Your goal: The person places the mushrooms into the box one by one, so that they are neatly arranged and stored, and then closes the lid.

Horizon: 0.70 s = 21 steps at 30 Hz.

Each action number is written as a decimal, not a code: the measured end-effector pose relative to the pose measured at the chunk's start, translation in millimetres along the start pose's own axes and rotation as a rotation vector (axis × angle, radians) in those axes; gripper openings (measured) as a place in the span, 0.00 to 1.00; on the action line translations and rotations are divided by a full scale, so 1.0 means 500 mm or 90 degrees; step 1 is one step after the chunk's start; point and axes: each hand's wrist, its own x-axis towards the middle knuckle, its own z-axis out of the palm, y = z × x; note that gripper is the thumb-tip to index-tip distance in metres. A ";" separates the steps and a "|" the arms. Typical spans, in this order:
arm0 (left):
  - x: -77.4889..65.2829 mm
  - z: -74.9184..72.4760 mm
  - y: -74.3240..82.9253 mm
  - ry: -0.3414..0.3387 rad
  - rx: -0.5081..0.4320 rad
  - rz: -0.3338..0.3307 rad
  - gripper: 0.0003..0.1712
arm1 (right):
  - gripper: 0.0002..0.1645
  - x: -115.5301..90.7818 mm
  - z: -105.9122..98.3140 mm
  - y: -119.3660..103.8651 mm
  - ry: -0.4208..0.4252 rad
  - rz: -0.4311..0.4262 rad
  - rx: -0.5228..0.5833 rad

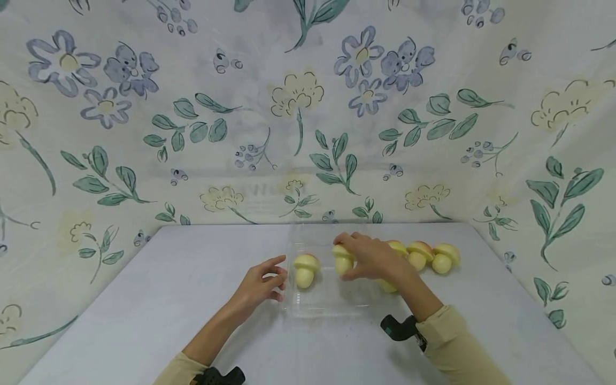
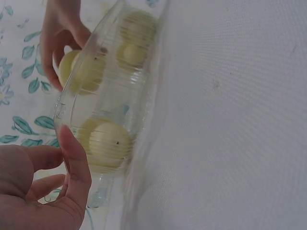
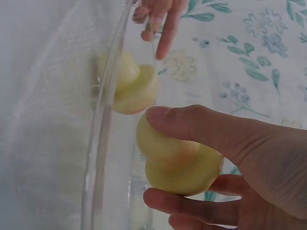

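Note:
A clear plastic container sits on the table, and my left hand pinches its left rim between thumb and fingers. Over the container, my right hand grips a yellow mushroom with a rounded stem and a pink-tinged cap. Thumb on the stem, fingers around the cap, I hold it close to the container's wall in the right wrist view. Another yellow mushroom lies inside at the left. A further mushroom shows through the clear wall in the left wrist view; my right forearm partly covers it in the head view.
To the right of the container are several more yellow mushrooms, one partly hidden behind my right hand. The white table ends at a flower-patterned cloth hanging behind it. A black camera is strapped to my right wrist.

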 end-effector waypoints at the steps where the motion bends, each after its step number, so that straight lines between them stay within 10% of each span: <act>1: 0.000 0.000 0.000 -0.001 0.000 0.000 0.32 | 0.41 0.004 0.003 -0.002 -0.003 -0.003 -0.001; 21: -0.005 -0.001 0.007 -0.007 0.002 0.002 0.32 | 0.41 0.046 0.044 -0.025 -0.041 0.001 -0.022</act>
